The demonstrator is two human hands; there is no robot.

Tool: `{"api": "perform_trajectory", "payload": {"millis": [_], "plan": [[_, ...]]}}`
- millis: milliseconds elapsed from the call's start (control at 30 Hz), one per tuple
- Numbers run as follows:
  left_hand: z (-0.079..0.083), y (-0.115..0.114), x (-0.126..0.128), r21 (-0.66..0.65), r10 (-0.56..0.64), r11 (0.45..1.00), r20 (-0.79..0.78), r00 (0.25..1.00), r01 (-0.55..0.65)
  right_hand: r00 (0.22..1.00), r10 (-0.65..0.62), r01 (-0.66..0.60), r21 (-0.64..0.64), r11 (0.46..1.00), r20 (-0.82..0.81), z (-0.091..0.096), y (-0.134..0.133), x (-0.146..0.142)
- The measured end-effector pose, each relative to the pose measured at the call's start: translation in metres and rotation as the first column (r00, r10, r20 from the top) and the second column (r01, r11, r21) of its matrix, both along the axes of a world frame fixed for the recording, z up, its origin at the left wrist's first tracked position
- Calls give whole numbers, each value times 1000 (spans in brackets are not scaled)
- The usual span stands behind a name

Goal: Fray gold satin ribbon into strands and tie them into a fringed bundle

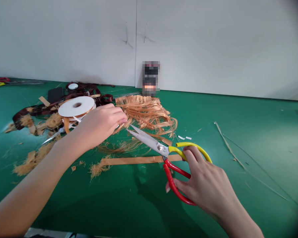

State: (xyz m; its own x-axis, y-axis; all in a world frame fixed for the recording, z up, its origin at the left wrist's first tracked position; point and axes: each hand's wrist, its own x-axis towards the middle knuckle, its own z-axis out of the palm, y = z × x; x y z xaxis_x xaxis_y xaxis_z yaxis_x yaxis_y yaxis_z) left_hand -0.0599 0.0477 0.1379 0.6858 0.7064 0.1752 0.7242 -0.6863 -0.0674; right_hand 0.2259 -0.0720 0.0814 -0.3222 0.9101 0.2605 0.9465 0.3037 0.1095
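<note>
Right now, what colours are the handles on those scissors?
The scissors have one yellow handle and one red handle, shown best in the head view.

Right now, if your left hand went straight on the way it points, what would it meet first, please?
Probably the pile of fringed orange strips beyond the left hand, though depth is unclear.

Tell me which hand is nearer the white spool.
Left. The left hand is right at the spool's lower right edge, while the right hand, gripping the scissors, is well off to the spool's right.
</note>
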Motion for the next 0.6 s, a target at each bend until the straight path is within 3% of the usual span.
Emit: {"api": "perform_trajectory", "payload": {"millis": [333, 600], "plan": [[-5, 6, -6, 46, 66, 997, -147, 987, -60, 990, -111, 105, 78, 991, 83, 4, -2, 6], [-6, 4, 5, -15, 49, 998, -189, 981, -53, 995, -83, 82, 20, 996, 59, 4, 4, -1]]}}
